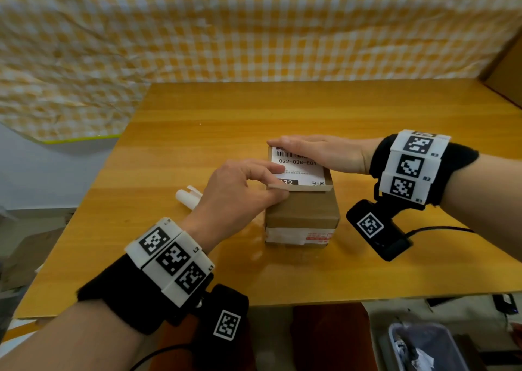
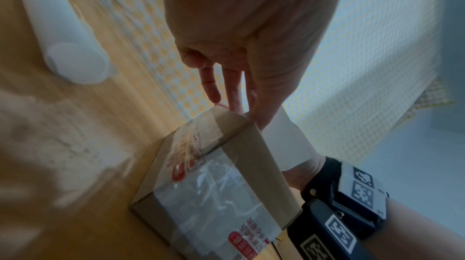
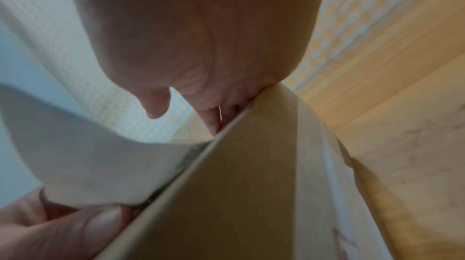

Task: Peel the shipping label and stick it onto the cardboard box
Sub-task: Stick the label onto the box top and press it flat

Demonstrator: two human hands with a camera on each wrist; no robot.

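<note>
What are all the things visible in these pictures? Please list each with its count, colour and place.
Box: one, brown cardboard with clear tape, at the middle of the table.
Label: one, white with black print, on top of the box; its near end is lifted off the box.
Roll: one, white, on the table left of the box, partly behind the left hand.
Table: one, yellow-brown wood.
Cloth: one, yellow and white check, behind the table.
Bin: one, grey, on the floor at lower right.
Wristbands: two, black with white marker tags, one on each wrist.
Left hand: pinches the near end of the label.
Right hand: lies flat on the far end of the label.
</note>
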